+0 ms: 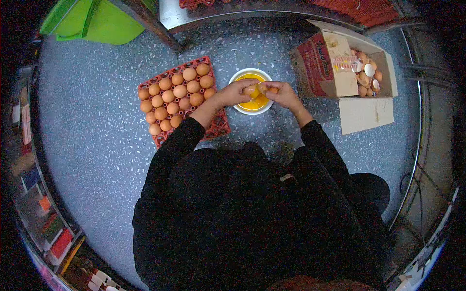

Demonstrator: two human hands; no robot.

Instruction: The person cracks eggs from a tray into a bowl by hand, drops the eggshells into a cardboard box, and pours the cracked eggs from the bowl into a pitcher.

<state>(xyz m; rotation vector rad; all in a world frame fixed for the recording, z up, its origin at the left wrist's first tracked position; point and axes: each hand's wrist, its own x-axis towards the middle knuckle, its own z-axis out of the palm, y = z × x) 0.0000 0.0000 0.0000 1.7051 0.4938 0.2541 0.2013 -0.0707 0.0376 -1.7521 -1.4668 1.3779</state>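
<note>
Over a white bowl (234, 107) with yellow raw egg (251, 105) in it, both hands hold parts of a cracked brown egg. My left hand (233, 94) has its fingers closed around one piece of eggshell (249, 90). My right hand (287, 96) pinches another piece of shell (273, 90). Yellowish egg shows between the two pieces, just above the bowl. To the left of the bowl, a red egg tray (219, 127) carries several whole brown eggs (180, 91); my left forearm passes over its right side.
An open cardboard box (315, 68) with several eggshells (369, 70) inside stands to the right on the speckled grey floor (97, 121). A green plastic container (109, 24) is at the far left, beside a dark table leg (155, 24). Shelving lines the left edge.
</note>
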